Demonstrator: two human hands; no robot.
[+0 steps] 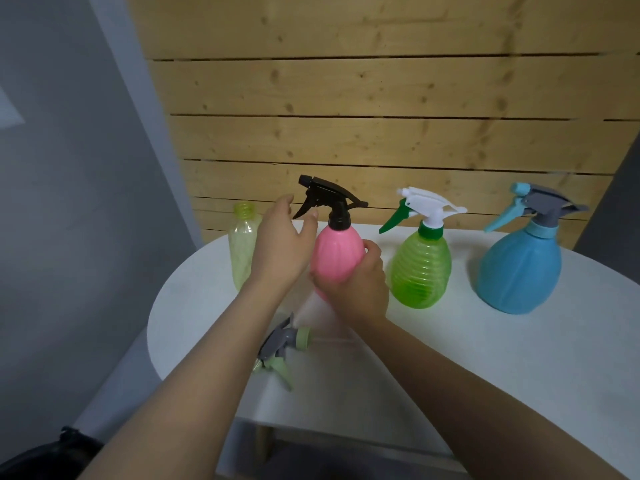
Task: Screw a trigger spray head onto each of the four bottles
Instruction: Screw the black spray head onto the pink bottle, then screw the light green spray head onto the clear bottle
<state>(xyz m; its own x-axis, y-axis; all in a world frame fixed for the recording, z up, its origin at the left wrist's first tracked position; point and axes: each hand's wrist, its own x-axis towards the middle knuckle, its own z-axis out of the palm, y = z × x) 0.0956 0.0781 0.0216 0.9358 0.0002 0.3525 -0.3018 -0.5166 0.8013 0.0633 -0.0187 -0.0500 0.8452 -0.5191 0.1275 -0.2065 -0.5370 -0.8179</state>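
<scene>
At the centre of the frame stands the pink bottle (337, 252), wearing a black trigger head (329, 199) on its neck. The right hand (360, 282) is wrapped around the bottle's lower right side, fingers curled against it. The left hand (282, 242) is spread open beside the black trigger, fingers loose and holding nothing; whether a fingertip touches the trigger lever is hard to say from this angle.

Right of centre, the green bottle (420, 268) carries a white-and-green head (424, 207), and at far right the blue bottle (519, 268) carries a blue-and-grey head (538, 206). At left, partly behind the left wrist, the pale yellow-green bottle (242, 244) stands with bare threads. Its likely match, a grey-and-pale-green head (282, 344), lies on its side on the white table (485, 358) near the front edge, beneath the left forearm.

Count: four bottles, four heads; three fitted, one loose.

Risks, as I judge them: the left forearm could sweep the loose head off the table's near edge, or the wrist could knock over the light, uncapped bottle. The black head may also sit cross-threaded if not checked.
</scene>
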